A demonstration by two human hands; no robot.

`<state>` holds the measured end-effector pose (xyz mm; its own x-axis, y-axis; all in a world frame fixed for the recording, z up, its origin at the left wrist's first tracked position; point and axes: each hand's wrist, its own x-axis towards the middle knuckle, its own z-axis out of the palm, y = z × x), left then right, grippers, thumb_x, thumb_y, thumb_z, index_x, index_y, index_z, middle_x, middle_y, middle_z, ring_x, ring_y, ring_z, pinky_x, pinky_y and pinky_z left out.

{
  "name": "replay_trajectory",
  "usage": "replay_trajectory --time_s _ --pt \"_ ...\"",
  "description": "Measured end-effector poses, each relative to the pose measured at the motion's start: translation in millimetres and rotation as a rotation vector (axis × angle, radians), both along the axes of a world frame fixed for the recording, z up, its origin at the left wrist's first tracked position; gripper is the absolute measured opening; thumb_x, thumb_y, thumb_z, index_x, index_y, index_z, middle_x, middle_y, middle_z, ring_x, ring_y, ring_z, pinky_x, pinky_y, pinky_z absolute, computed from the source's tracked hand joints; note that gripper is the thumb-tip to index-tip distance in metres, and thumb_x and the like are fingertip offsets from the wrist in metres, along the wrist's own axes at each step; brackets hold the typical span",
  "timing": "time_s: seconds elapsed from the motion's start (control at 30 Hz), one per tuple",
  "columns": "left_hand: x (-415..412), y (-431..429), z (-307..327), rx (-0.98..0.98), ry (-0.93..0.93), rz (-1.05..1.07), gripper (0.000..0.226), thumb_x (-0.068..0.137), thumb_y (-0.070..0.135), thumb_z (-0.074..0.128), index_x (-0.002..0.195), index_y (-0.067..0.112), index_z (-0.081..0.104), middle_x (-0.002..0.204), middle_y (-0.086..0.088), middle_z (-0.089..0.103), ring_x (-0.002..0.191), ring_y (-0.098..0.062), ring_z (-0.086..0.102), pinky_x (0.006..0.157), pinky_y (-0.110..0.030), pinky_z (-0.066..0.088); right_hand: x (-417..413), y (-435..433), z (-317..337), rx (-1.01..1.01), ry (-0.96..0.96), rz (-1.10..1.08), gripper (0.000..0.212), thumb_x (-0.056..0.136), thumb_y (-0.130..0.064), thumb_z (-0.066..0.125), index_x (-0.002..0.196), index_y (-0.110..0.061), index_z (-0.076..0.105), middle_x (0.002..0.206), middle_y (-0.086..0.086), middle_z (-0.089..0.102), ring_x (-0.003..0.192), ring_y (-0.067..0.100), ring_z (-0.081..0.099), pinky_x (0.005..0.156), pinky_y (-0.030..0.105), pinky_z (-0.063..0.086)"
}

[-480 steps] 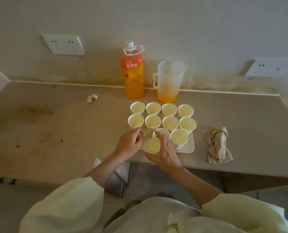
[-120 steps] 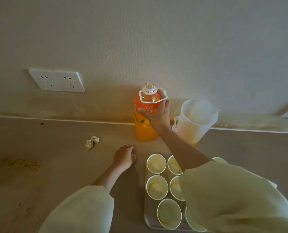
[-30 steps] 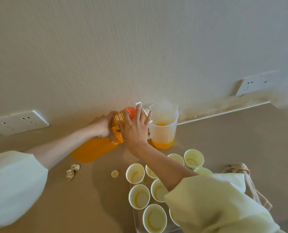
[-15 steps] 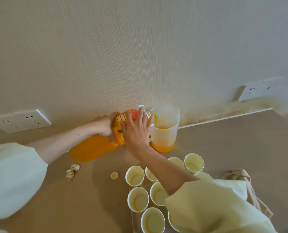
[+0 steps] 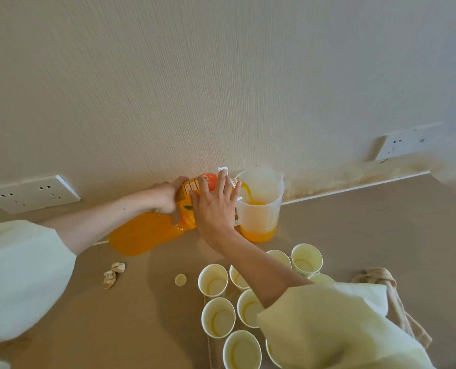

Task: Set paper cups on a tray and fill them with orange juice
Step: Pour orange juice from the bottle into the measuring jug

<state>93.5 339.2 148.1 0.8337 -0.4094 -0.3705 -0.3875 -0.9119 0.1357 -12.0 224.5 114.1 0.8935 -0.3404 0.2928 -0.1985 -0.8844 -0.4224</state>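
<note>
Fingers of the right hand lie spread and straight across the shoulder of the orange juice bottle, pressing near its neck. The left hand curls round the labelled middle and grips it. The bottle is tipped almost flat at frame centre, its mouth over the rim of the plastic jug, with a stream of juice falling in. The paper cups stand on the tray at lower centre. Mostly full, the bottle is probably heavy, its thin walls likely to give under a squeeze and its surface likely smooth. A two-handed hold, waist plus neck, suits it. The cups look light and easily toppled.
</note>
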Motion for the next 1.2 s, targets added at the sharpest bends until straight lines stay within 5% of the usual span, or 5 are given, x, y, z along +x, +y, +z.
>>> replay_trajectory --time_s 0.37,0.57,1.2 --pt "-5 -3 8 0.02 0.017 0.007 0.109 0.069 0.019 0.082 0.15 0.033 0.01 0.138 -0.011 0.048 0.117 -0.029 0.052 0.08 -0.03 0.041 1 -1 -1 -0.024 -0.001 -0.003 0.043 0.103 -0.044 0.026 0.136 -0.022 0.042 0.155 0.026 0.018 0.143 0.04 0.02 0.117 0.059 0.002" --pt "-12 -6 14 0.02 0.024 0.007 0.11 0.07 0.016 0.082 0.151 0.031 0.009 0.14 -0.011 0.047 0.12 -0.03 0.051 0.08 -0.029 0.04 2 0 -6 -0.038 -0.059 -0.05 0.058 0.096 -0.047 0.01 0.13 -0.022 0.049 0.149 0.028 0.031 0.137 0.042 0.032 0.115 0.061 0.012" --pt "-29 -12 36 0.034 0.058 0.02 0.1 0.077 0.011 0.075 0.152 0.024 0.01 0.14 -0.013 0.046 0.122 -0.03 0.049 0.083 -0.028 0.038 1 -3 -2 -0.025 -0.009 -0.003 0.042 0.103 -0.042 0.03 0.137 -0.022 0.044 0.153 0.025 0.025 0.141 0.041 0.025 0.116 0.06 0.003"
